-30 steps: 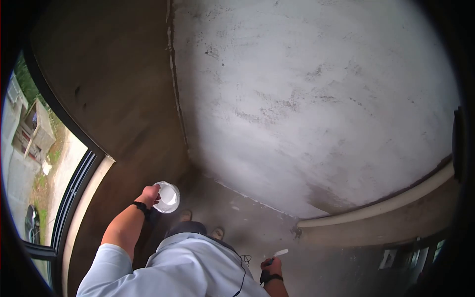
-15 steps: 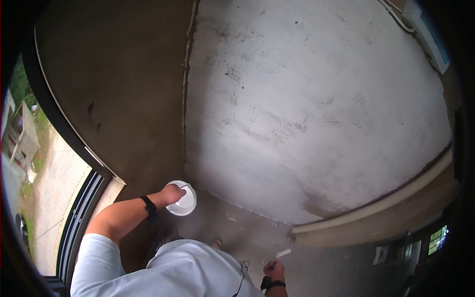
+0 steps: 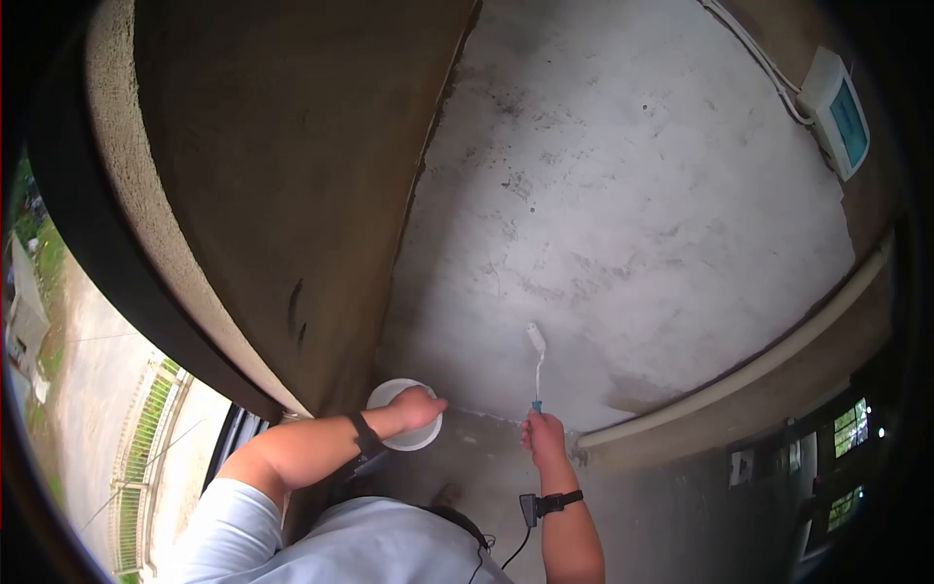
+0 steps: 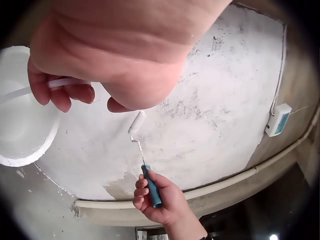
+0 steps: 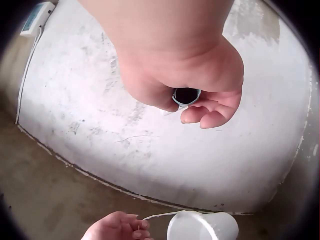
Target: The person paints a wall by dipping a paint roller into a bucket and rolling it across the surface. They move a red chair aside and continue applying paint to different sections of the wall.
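My left hand (image 3: 416, 407) grips the thin handle (image 4: 21, 93) of a white bucket (image 3: 385, 391), which hangs below it, left of my body. In the left wrist view its fingers curl round that handle above the bucket's mouth. My right hand (image 3: 547, 440) holds a small paint roller (image 3: 536, 338) by its blue-green grip (image 4: 152, 189). The white roller sleeve points up and overlaps the lower part of the whitened wall (image 3: 662, 243). From the right wrist camera, the grip's dark hollow end (image 5: 186, 95) shows between thumb and fingers.
A brown wall (image 3: 263, 195) meets the whitened one at a corner on the left, beside a window opening. Along the wall's base runs a pale pipe (image 3: 739, 375). A white electrical box (image 3: 835, 117) with cables is mounted at upper right.
My right hand has raised the roller from low beside my body up in front of the wall. The left hand has carried the bucket to the right, and the head view has turned.
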The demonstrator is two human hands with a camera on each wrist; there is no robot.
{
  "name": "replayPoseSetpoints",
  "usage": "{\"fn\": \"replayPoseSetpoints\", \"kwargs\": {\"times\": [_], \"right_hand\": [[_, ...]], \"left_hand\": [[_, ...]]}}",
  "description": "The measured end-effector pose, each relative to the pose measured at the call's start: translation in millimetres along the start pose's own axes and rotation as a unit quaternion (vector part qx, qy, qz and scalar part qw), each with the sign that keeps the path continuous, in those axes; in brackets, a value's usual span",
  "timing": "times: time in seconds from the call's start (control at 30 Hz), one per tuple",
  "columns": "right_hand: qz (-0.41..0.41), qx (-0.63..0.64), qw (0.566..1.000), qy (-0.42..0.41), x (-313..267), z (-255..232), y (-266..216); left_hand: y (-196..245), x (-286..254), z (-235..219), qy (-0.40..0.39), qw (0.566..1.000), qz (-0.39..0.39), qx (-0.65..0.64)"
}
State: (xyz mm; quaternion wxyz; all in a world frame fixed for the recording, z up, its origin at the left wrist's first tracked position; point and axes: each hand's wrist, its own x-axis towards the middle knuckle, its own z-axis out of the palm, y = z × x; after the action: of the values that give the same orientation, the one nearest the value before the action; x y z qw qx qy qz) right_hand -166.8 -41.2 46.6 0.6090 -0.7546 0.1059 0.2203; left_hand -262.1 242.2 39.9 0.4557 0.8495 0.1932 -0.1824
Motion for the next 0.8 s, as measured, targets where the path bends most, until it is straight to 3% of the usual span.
{"fn": "replayPoseSetpoints", "kwargs": {"times": [0.13, 0.27, 0.33, 0.57, 0.63, 0.73, 0.8], "right_hand": [[-0.086, -0.033, 0.996, 0.022, -13.4, 44.2, -45.9], [-0.106, -0.012, 0.994, 0.029, -16.7, 65.7, -62.2], [-0.166, -0.023, 0.985, 0.029, -8.4, 70.1, -64.9], [-0.223, -0.106, 0.967, 0.059, 6.1, 53.6, -117.6], [-0.400, -0.243, 0.872, 0.145, 19.3, 46.2, -113.0], [-0.329, -0.214, 0.903, 0.174, 42.1, 52.1, -91.0], [-0.334, -0.226, 0.897, 0.182, 60.8, 65.5, -68.5]], "left_hand": [[7.6, -6.9, -4.4, -0.006, 0.999, 0.000, -0.041], [5.6, -2.0, -1.1, 0.009, 0.998, -0.020, -0.064], [2.5, -2.4, 0.5, 0.002, 0.998, -0.026, -0.060], [-3.5, 7.3, -1.1, -0.008, 0.999, -0.028, -0.016], [-11.3, 17.7, 8.4, -0.007, 1.000, -0.018, 0.011], [-8.9, 16.1, 5.6, -0.031, 0.999, -0.026, 0.036], [-14.2, 22.4, 11.7, 0.005, 0.997, -0.006, 0.074]]}}
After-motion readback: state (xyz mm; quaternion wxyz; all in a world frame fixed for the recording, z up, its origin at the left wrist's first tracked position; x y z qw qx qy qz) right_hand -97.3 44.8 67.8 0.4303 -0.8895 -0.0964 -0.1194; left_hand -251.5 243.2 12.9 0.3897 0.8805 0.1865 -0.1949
